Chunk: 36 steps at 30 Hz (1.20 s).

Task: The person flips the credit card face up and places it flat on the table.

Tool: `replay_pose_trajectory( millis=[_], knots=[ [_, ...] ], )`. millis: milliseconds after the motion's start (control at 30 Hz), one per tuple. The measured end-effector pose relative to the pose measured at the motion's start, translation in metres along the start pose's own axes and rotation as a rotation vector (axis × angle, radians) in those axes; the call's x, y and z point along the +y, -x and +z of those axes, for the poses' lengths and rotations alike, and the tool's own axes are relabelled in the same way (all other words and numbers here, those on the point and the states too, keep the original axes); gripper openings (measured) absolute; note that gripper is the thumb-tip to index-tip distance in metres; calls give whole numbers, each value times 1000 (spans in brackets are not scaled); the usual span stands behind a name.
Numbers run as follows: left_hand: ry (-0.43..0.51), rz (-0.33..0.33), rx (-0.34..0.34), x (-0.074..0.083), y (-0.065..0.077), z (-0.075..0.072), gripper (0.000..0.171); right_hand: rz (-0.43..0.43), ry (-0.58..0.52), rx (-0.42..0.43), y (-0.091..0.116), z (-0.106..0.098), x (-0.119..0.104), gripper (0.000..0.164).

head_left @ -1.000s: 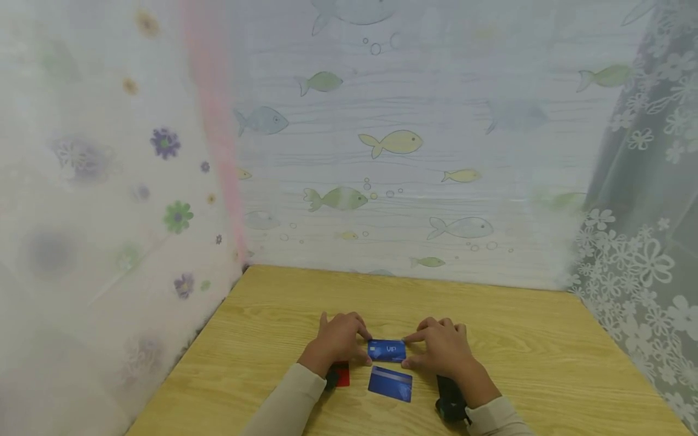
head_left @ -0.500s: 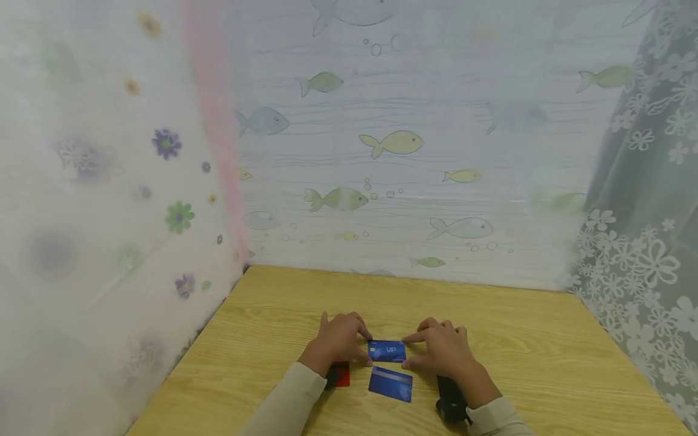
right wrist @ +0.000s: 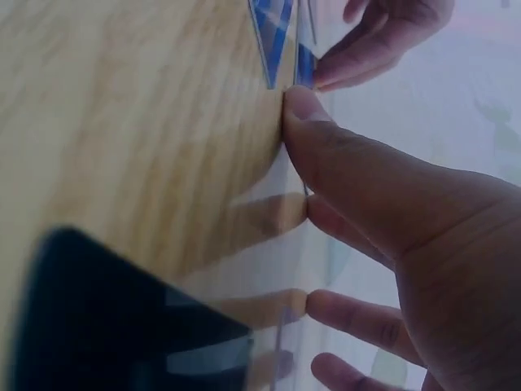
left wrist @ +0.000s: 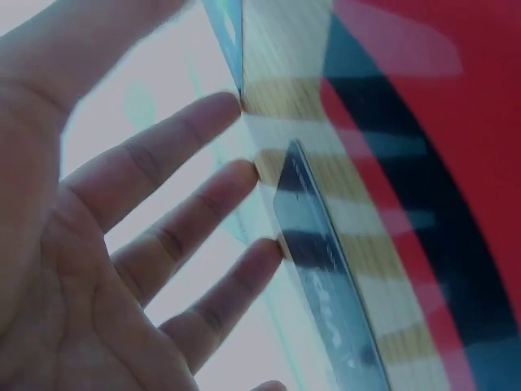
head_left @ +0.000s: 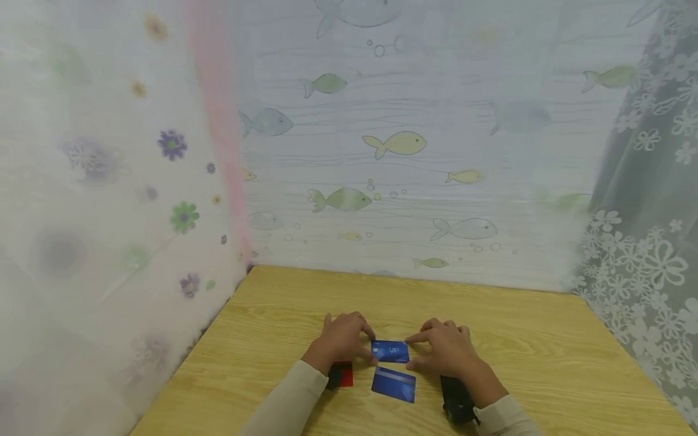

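A blue card marked VIP [head_left: 389,351] lies on the wooden table between both hands. My left hand [head_left: 343,340] has its index fingertip at the card's upper left corner and its thumb at the lower left. My right hand [head_left: 448,350] mirrors this at the two right corners. In the left wrist view the left hand's fingers [left wrist: 155,163] are spread and fairly straight, tips at the tabletop. The right thumb [right wrist: 334,147] reaches down to the table in the right wrist view. A second blue card [head_left: 394,384] with a pale stripe lies just nearer, slightly turned.
Partly under the left wrist is a red card with a black stripe [head_left: 345,374]. A grey lettered card [left wrist: 321,285] lies under the left fingers. By the right wrist sits a black card [head_left: 454,387]. Fish-patterned curtain [head_left: 403,181] hangs behind the table's far edge.
The head view has shifted slightly, so everything sits a little further right. Both hands stay at the VIP card's corners, and the cards have not visibly moved on the table.
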<state>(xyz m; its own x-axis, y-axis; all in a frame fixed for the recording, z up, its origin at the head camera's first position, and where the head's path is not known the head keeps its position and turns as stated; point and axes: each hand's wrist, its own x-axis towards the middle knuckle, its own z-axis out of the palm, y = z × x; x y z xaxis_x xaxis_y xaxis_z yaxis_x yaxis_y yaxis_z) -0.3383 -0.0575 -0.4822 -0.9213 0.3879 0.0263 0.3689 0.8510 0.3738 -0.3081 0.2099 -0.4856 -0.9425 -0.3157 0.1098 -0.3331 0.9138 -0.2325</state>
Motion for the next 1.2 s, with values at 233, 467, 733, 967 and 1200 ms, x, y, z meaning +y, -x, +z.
replay_pose_trajectory(
  millis=[233,467,733,967,1200],
  knots=[
    [31,10,17,10,-5,0,54,-56,48,3,-5,-13,6,55],
    [-31,35,39,26,-13,1,52,-35,-4,9,3,-26,23,49],
    [-35,51,29,48,-24,12,50,-64,-74,44,16,-30,43,47],
    [-87,77,9,68,-34,21,49,-8,-270,21,18,-29,62,48],
    [-91,88,-16,92,-46,33,48,93,-421,12,31,-28,83,49]
  ],
)
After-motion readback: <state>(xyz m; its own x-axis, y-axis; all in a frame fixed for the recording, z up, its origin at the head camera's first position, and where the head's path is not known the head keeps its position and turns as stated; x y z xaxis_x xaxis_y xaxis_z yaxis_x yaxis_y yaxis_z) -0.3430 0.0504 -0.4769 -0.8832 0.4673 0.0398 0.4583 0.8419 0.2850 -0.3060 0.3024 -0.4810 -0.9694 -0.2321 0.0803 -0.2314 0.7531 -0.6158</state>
